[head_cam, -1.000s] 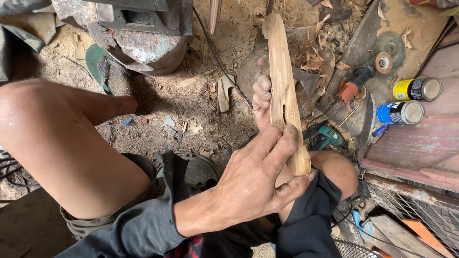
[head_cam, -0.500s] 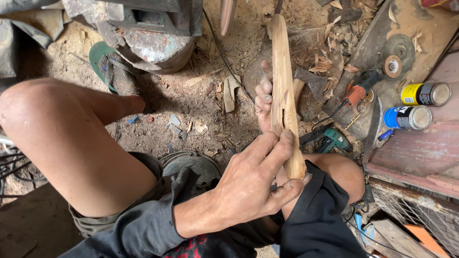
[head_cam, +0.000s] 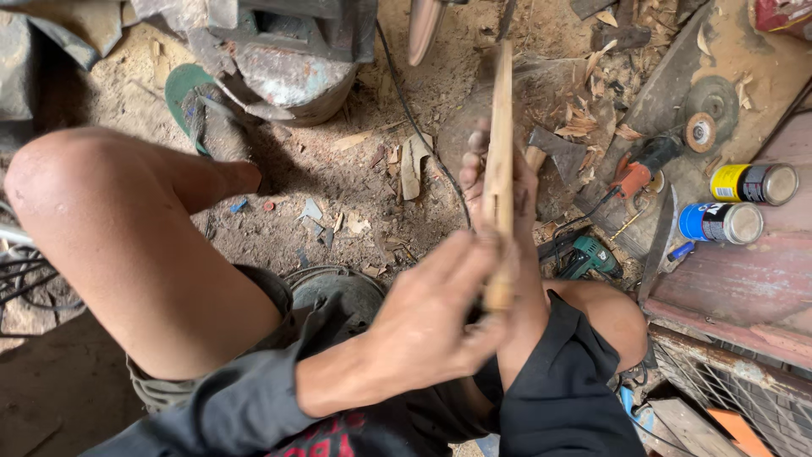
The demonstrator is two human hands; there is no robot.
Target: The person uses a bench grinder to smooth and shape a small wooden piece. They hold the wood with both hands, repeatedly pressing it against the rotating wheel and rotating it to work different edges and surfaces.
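Between my knees, over the dusty floor point(head_cam: 338, 182), I hold a long, pale wooden piece point(head_cam: 499, 169) edge-on to the camera, its far end pointing away from me. My left hand point(head_cam: 431, 326) wraps the near end, fingers curled shut around it, thumb side toward my body. My right hand point(head_cam: 495, 190) grips the wood further up from behind; only its fingertips point(head_cam: 472, 161) show along the left edge, pressed against the wood, so it is closed on the piece too. Motion blur softens both hands. Beyond the wood lies a pile of wood shavings point(head_cam: 592, 118) on the ground. To the right, a yellow can point(head_cam: 753, 183) and a blue can point(head_cam: 719, 222) lie side by side on a reddish board, well apart from my hands. A green flip-flop point(head_cam: 190, 97) lies near a grey metal drum point(head_cam: 292, 72) at the upper left.
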